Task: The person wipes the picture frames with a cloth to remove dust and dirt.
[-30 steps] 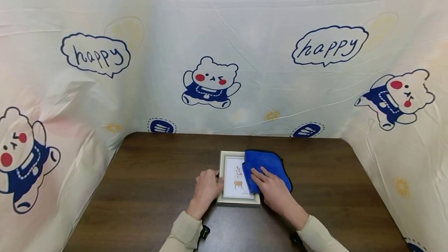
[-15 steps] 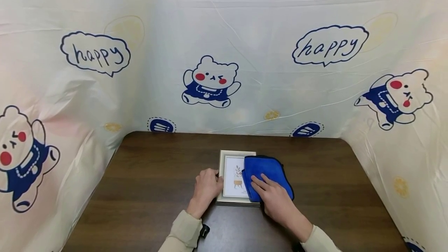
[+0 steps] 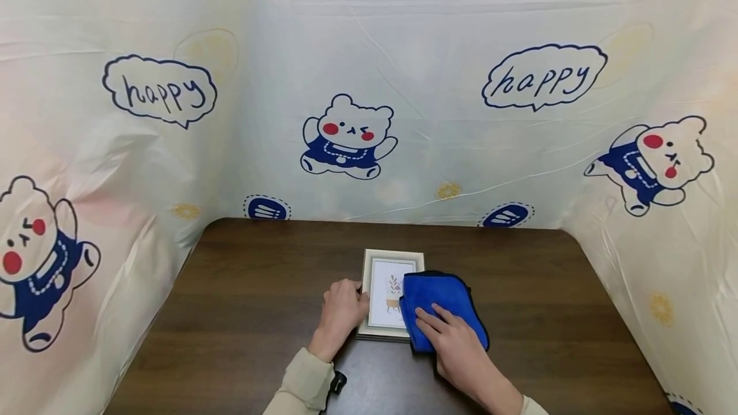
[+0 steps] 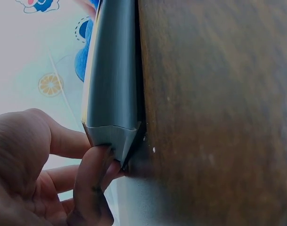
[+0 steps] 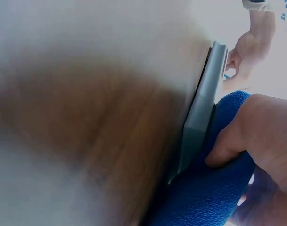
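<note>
A picture frame (image 3: 394, 255) with a pale silver border and a potted-plant print lies face up on the table. My left hand (image 3: 341, 314) holds it at its left edge. In the left wrist view, the thumb and fingers (image 4: 94, 172) are at a corner of the frame's grey side (image 4: 114, 70). Over the right part of the frame lies a folded blue cloth (image 3: 429, 287) with black edging, which overhangs the near right corner. My right hand (image 3: 461, 348) rests on the cloth with its fingers extended. In the right wrist view, its thumb (image 5: 225, 148) presses the blue cloth (image 5: 200, 197) beside the frame's side.
The dark brown wooden table (image 3: 259, 274) extends around the frame. A pale curtain (image 3: 438, 82) printed with bears and "happy" bubbles surrounds the table at the back and both sides. A black strap piece (image 3: 338, 382) shows at the left wrist.
My right hand has slid the blue cloth down the frame toward me and slightly right, uncovering the frame's upper right corner. My left hand has stayed at the left edge.
</note>
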A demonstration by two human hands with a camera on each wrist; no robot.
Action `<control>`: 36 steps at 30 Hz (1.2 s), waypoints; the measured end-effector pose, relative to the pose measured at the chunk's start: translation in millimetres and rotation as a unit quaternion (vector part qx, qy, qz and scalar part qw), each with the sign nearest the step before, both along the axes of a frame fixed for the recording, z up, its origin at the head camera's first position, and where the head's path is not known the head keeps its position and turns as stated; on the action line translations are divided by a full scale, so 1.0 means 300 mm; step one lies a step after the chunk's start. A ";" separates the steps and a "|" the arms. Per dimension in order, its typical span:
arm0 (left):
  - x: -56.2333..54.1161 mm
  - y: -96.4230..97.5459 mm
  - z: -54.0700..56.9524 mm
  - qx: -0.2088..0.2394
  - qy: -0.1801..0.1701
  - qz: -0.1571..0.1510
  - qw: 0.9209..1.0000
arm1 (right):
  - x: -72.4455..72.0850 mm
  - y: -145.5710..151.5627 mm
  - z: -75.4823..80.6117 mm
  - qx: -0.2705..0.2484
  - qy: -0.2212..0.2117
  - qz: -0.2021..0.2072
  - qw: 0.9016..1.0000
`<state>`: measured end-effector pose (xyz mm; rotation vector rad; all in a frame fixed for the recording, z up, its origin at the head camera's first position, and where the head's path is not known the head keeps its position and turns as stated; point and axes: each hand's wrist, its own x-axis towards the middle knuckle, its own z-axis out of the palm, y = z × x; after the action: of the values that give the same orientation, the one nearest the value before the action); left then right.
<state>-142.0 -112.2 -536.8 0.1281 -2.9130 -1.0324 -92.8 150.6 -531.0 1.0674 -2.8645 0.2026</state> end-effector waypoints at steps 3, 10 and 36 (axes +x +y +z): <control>0.000 0.003 0.001 0.001 0.005 -0.001 1.000 | 0.017 0.006 -0.006 -0.018 -0.003 -0.004 1.000; 0.001 0.008 -0.001 -0.012 0.009 0.003 1.000 | 0.030 0.026 -0.013 -0.062 -0.004 0.007 0.998; 0.002 0.000 -0.008 -0.018 0.031 -0.004 0.999 | -0.024 0.115 -0.026 -0.273 -0.070 -0.061 0.958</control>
<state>-141.6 -112.3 -539.1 0.0827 -2.8779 -0.9655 -99.9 185.1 -538.8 0.7853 -2.7087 1.0225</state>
